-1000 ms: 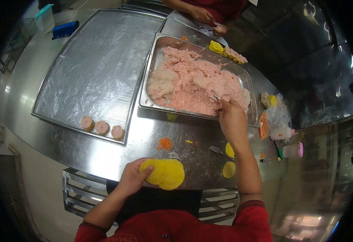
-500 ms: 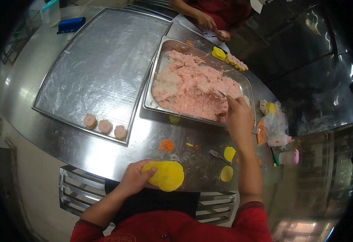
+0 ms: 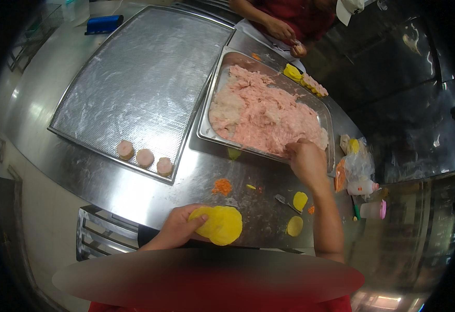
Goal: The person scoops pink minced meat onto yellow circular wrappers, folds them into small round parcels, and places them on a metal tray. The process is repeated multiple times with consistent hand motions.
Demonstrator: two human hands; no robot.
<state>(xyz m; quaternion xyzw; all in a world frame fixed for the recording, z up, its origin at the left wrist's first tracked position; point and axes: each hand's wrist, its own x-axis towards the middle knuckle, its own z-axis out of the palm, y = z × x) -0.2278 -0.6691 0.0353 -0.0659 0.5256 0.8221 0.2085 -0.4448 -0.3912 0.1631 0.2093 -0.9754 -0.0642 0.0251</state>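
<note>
Left fingers [image 3: 199, 222] pinch yellow rounds [image 3: 225, 226] that slackening could drop by the desk's [image 3: 261, 221] near edge; what right fingers [image 3: 296, 148] grip is unclear.

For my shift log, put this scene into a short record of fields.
Left hand: holds overlapping yellow rounds
Right hand: at the pink mixture, near right part; grip unclear
Metal pan: holds the pink mixture
Perforated tray: three pink-topped pieces along near edge
Table: orange bits, utensil, two loose yellow discs
Co-worker's hands: beyond the pan
</note>
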